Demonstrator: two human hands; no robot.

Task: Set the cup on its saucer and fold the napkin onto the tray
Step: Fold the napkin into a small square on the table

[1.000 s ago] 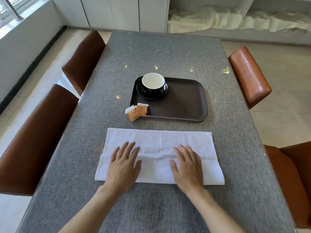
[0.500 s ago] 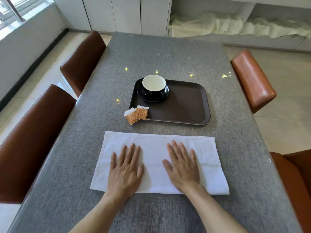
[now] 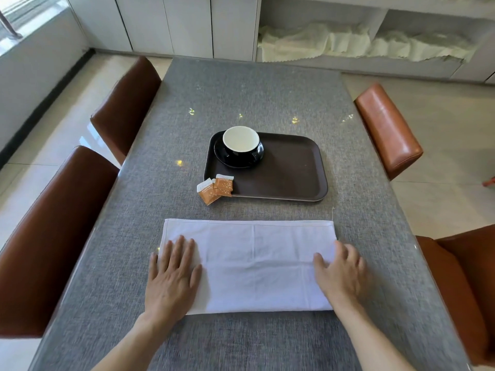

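Observation:
A black cup (image 3: pixel 241 142) with a white inside stands on its black saucer (image 3: pixel 227 159) in the far left corner of the dark brown tray (image 3: pixel 292 170). A white napkin (image 3: pixel 251 263), folded into a long rectangle, lies flat on the table in front of the tray. My left hand (image 3: pixel 172 274) rests flat on the napkin's left end, fingers spread. At the napkin's right end my right hand (image 3: pixel 340 271) lies over the edge, fingers slightly curled.
Two orange sachets (image 3: pixel 215 188) lie at the tray's near left corner, one leaning on the rim. The grey table (image 3: pixel 254 97) has brown leather chairs on the left (image 3: pixel 53 231) and right (image 3: pixel 388 129). White cabinets stand beyond.
Both hands slid apart from the middle of the napkin to its two ends. The camera tilted up a little.

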